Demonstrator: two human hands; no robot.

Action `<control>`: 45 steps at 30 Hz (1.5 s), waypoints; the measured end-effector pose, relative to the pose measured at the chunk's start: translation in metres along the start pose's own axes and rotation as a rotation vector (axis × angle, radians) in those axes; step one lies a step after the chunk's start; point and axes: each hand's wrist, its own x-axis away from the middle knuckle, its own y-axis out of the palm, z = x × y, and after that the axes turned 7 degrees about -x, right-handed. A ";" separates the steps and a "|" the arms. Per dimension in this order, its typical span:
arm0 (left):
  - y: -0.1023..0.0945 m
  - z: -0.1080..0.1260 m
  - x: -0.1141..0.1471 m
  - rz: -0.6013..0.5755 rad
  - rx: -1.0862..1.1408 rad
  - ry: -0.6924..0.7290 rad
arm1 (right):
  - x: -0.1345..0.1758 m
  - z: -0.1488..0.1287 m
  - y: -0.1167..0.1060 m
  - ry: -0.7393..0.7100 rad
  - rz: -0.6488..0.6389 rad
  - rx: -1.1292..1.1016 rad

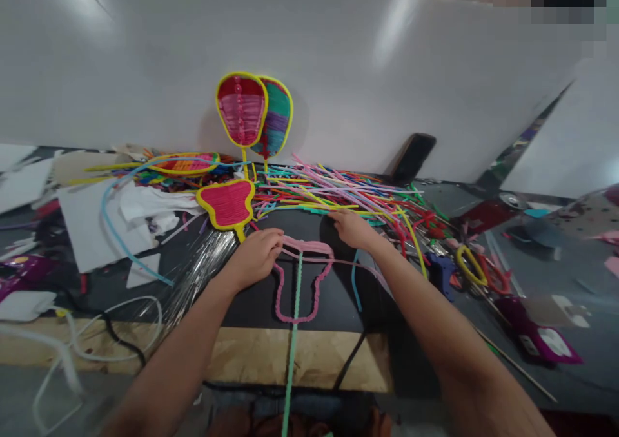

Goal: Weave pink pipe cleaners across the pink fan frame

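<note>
My left hand (pixel 256 256) pinches the upper left corner of a frame bent from pink fuzzy pipe cleaners (pixel 316 289). Rows of pink pipe cleaner run across the frame's top. A mint green twisted stem (pixel 293 350) runs down its middle and past the table edge toward me. A loose light pink pipe cleaner (pixel 365 267) trails from the frame's right side beneath my right arm. My right hand (pixel 353 229) is beyond the frame's upper right corner, fingers drawn together at the near edge of a pile of coloured pipe cleaners (pixel 333 189); what they hold is hidden.
Two yellow-rimmed fans (pixel 242 111) lean on the white panel; a pink one (pixel 227 205) lies left above silver tinsel strands (pixel 200 276). A phone (pixel 413 156) leans behind the pile. Rightward are a red can (pixel 488 214), a blue tool (pixel 441 274) and yellow-handled scissors (pixel 470 266).
</note>
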 end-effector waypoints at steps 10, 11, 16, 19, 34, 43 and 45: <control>0.014 0.008 0.004 0.033 0.079 0.023 | 0.034 -0.050 0.000 -0.214 0.027 -0.150; 0.016 0.008 0.003 0.033 0.078 0.020 | 0.039 -0.054 0.004 -0.227 0.022 -0.146; 0.011 0.008 0.003 0.036 0.052 0.022 | 0.058 -0.067 0.020 -0.129 0.014 -0.061; -0.003 0.004 0.008 0.047 -0.009 -0.025 | 0.063 -0.070 0.023 -0.102 0.048 -0.069; -0.004 0.005 0.017 0.111 -0.428 -0.365 | 0.071 -0.066 0.031 -0.132 0.159 -0.199; -0.015 0.034 0.013 0.014 -0.308 -0.054 | 0.079 -0.049 0.008 -0.129 0.144 -0.058; -0.012 0.035 0.010 -0.002 -0.266 0.019 | 0.090 -0.040 -0.002 -0.124 0.061 -0.011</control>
